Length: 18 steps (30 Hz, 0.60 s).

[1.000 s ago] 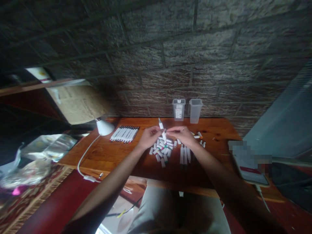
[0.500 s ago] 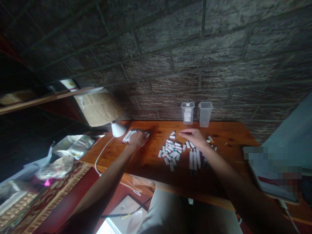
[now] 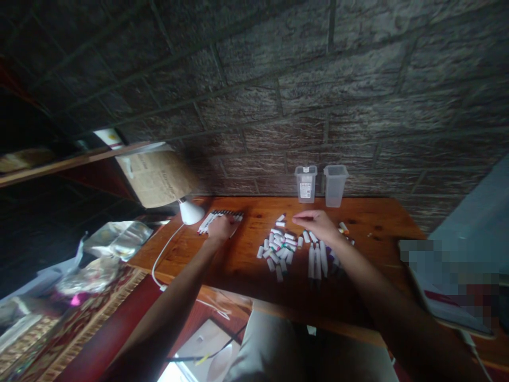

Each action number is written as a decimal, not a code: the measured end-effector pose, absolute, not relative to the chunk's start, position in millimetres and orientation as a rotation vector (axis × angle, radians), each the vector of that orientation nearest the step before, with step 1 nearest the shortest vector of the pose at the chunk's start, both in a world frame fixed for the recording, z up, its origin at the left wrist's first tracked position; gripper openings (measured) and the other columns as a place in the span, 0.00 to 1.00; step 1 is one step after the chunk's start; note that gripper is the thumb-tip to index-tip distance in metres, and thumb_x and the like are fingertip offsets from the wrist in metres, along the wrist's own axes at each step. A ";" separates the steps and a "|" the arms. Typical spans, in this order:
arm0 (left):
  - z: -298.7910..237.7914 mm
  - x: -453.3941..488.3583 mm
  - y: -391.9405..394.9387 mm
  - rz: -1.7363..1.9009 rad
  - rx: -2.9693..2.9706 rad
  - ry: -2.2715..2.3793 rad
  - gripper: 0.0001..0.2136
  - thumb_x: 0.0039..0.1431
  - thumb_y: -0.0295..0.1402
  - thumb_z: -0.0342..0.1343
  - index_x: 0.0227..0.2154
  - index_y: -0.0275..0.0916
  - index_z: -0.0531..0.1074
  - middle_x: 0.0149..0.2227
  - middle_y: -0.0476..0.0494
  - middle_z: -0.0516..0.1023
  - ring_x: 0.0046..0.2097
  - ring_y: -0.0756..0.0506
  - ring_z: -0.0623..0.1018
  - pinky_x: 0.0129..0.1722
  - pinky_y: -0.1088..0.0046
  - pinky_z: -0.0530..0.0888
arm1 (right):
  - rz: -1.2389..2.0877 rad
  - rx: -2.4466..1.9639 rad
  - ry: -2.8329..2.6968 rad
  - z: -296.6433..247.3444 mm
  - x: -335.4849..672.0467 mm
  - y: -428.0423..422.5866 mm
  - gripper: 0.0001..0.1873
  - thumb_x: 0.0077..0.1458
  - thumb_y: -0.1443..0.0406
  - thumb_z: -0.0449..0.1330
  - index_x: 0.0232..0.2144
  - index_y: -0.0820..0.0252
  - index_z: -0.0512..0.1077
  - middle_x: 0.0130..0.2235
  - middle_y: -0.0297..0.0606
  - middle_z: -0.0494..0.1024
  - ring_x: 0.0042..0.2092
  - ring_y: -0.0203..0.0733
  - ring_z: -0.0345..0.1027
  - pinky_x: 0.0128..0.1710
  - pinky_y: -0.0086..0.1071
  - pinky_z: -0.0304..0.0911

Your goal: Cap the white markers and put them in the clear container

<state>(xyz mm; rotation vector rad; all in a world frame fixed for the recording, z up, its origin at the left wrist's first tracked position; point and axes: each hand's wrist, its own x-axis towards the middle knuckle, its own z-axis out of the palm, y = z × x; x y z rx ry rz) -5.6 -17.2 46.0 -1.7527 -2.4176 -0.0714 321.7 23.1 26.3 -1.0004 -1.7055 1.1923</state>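
My left hand (image 3: 219, 227) rests on a row of white markers (image 3: 234, 215) laid side by side at the table's far left, fingers curled over them. My right hand (image 3: 317, 223) hovers flat, fingers stretched out, above a heap of loose white marker caps (image 3: 277, 245) in the middle of the wooden table (image 3: 246, 260). A few uncapped marker bodies (image 3: 317, 260) lie side by side just below my right wrist. More caps (image 3: 342, 228) lie to the right of that hand.
Two clear plastic boxes (image 3: 305, 183) (image 3: 335, 185) stand against the brick wall. A white lamp base (image 3: 191, 211) with its cable sits at the far left corner, a cardboard piece (image 3: 157, 177) behind it. A blurred flat item (image 3: 449, 289) lies at right; plastic bags (image 3: 115, 239) at left.
One second ago both hands held a marker together over the cap heap. My left hand has since carried it left to the marker row; my right hand opened and stayed over the caps.
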 end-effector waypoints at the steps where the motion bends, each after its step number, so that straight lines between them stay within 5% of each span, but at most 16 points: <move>1: 45.4 -5.9 -17.7 -0.090 -1.751 -2.412 0.16 0.58 0.48 0.51 0.33 0.48 0.81 0.36 0.42 0.83 0.39 0.39 0.81 0.30 0.71 0.70 | 1.193 -1.004 -1.732 27.1 322.4 23.0 0.16 0.47 0.56 0.66 0.36 0.60 0.82 0.40 0.42 0.84 0.42 0.48 0.77 0.48 0.41 0.67; 8: 38.5 -16.5 -24.5 -0.260 -1.804 -2.345 0.19 0.60 0.50 0.49 0.34 0.44 0.80 0.34 0.39 0.82 0.38 0.37 0.80 0.33 0.67 0.71 | 1.159 -0.976 -1.838 32.2 333.6 26.4 0.14 0.48 0.58 0.65 0.36 0.61 0.81 0.39 0.42 0.84 0.42 0.46 0.77 0.47 0.39 0.67; 14: 24.3 -31.9 -31.2 -0.438 -1.808 -2.166 0.22 0.63 0.46 0.47 0.48 0.36 0.75 0.50 0.31 0.78 0.54 0.34 0.74 0.53 0.61 0.69 | 1.130 -1.006 -1.869 28.2 335.0 28.4 0.14 0.49 0.59 0.65 0.35 0.62 0.81 0.39 0.42 0.84 0.41 0.47 0.77 0.47 0.40 0.67; 18: 16.9 -54.1 -31.4 -0.459 -1.817 -2.207 0.24 0.65 0.43 0.42 0.52 0.32 0.72 0.52 0.29 0.77 0.55 0.34 0.74 0.56 0.56 0.67 | 1.122 -0.989 -1.877 24.2 333.4 29.5 0.13 0.49 0.59 0.65 0.35 0.61 0.81 0.39 0.42 0.84 0.41 0.47 0.77 0.47 0.39 0.68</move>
